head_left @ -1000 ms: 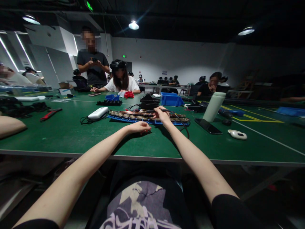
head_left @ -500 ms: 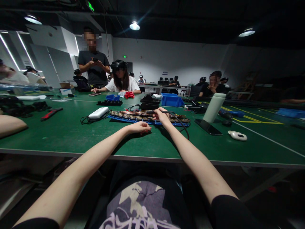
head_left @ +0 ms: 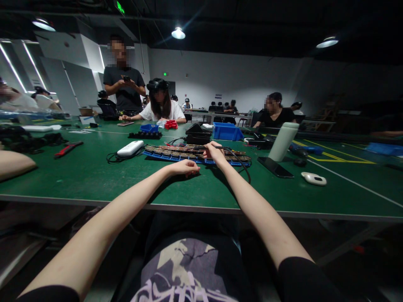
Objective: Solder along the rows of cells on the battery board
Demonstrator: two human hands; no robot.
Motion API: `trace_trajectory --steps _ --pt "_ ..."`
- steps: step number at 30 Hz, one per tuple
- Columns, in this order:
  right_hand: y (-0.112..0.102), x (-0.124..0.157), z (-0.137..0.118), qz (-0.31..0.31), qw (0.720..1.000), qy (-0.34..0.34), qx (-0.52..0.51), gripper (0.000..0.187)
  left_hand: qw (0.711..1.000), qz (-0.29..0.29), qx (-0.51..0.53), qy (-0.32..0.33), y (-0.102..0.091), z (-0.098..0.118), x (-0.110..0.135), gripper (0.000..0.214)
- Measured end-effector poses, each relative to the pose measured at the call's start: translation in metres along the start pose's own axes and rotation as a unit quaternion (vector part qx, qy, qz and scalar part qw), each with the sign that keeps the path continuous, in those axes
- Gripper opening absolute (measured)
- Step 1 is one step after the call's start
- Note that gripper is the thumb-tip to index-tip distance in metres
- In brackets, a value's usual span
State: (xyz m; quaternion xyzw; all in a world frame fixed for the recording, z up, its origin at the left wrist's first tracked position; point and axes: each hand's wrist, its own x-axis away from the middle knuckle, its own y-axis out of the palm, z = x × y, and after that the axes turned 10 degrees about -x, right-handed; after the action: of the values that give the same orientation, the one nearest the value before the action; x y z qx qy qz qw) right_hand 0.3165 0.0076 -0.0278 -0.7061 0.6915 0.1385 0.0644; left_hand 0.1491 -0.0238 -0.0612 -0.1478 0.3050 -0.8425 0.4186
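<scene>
Plainly, the right hand [head_left: 215, 154] grasped a black pen-like tool [head_left: 198, 147] above the blue tray [head_left: 163, 157] of thin rods, which lay lengthwise along the table's [head_left: 103, 184] near edge, set well back from it; the left hand [head_left: 185, 167] curled loosely just before the tray, though whether it held anything I could not tell; open green surface ran from there to the near edge; rightward lay a phone [head_left: 275, 167].

Hands [head_left: 215, 153] near blue rack [head_left: 166, 158]

The green table [head_left: 94, 180] carries a blue strip [head_left: 179, 154], phone [head_left: 274, 167] and bottle [head_left: 283, 142]
</scene>
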Motion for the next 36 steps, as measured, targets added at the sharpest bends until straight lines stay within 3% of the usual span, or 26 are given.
trace_trajectory --steps 36 --pt "0.0021 0.0026 -0.0043 0.010 1.000 0.024 -0.002 0.013 1.000 0.004 -0.002 -0.003 0.0001 0.0014 0.0001 0.049"
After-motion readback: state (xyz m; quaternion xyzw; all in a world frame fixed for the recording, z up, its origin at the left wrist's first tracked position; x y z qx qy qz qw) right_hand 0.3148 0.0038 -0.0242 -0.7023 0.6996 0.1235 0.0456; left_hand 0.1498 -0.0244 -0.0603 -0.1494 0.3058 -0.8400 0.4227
